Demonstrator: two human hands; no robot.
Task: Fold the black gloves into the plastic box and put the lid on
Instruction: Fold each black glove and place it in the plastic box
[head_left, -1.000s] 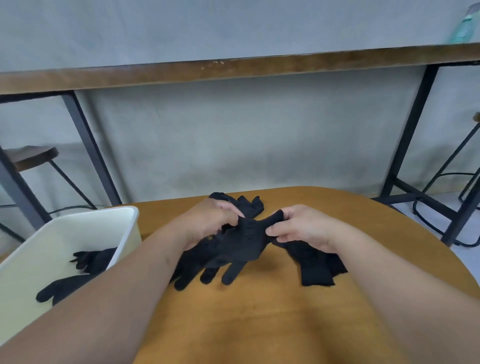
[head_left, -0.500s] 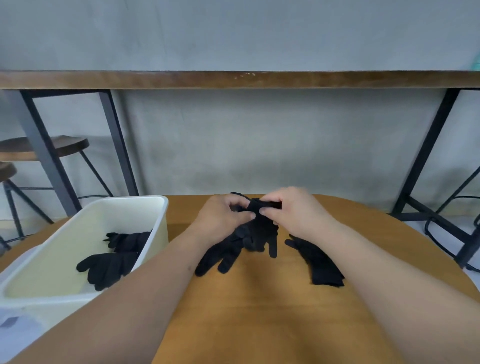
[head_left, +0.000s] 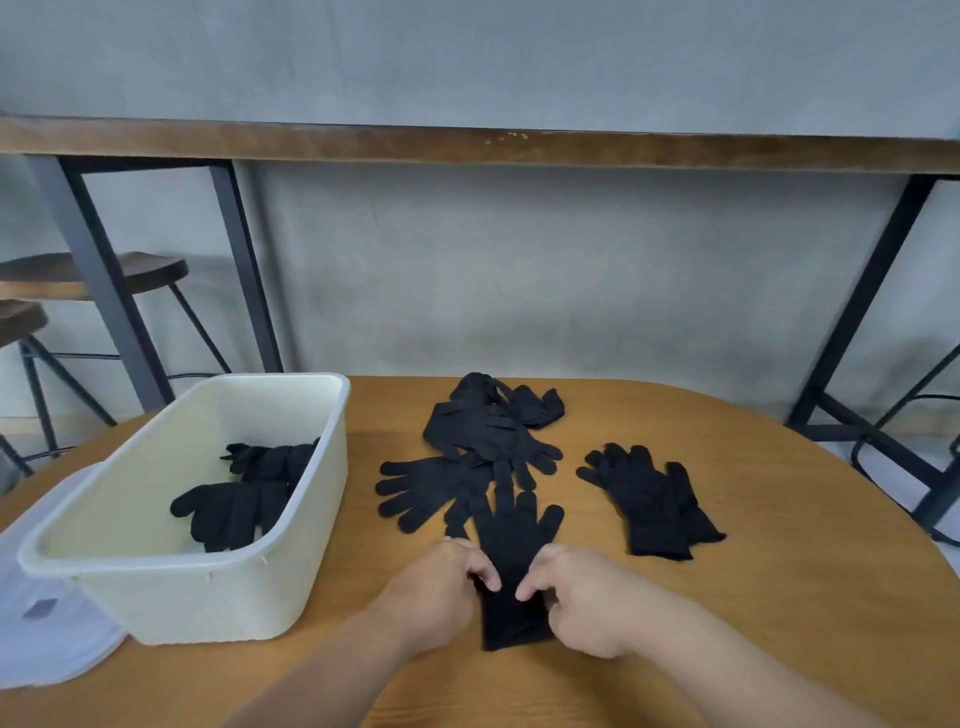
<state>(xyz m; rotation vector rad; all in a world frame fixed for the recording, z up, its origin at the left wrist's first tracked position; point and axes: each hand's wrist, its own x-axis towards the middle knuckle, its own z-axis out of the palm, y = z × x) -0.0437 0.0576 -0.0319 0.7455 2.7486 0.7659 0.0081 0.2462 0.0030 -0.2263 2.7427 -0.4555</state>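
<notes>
Near centre of the round wooden table (head_left: 779, 597), 1 black glove (head_left: 511, 540) laid flat, fingers pointing far, cuff toward the near edge; left hand (head_left: 441, 592) pinching the cuff's left side, thumb and fingertips closed on the fabric; right hand (head_left: 582, 597) pinching the cuff's right side the same way, both clamped on that glove. Just beyond it, a loose heap of gloves (head_left: 478, 441) overlapping one another, some fingers spread leftward, touching the held glove's fingertips; exact count in the heap not clear. To the right, apart from the heap, a stacked pair of gloves (head_left: 652, 501) with fingers pointing far-left. On the left, the cream plastic box (head_left: 218, 597), open, no lid on it; inside, folded black gloves (head_left: 244, 493) resting against the right wall, toward the far half. Near-left of the box, a translucent lid (head_left: 47, 644) lying flat, partly under the box's corner. Far behind, a long wooden bench (head_left: 467, 148) on dark metal legs; stools (head_left: 78, 275) at far left.
</notes>
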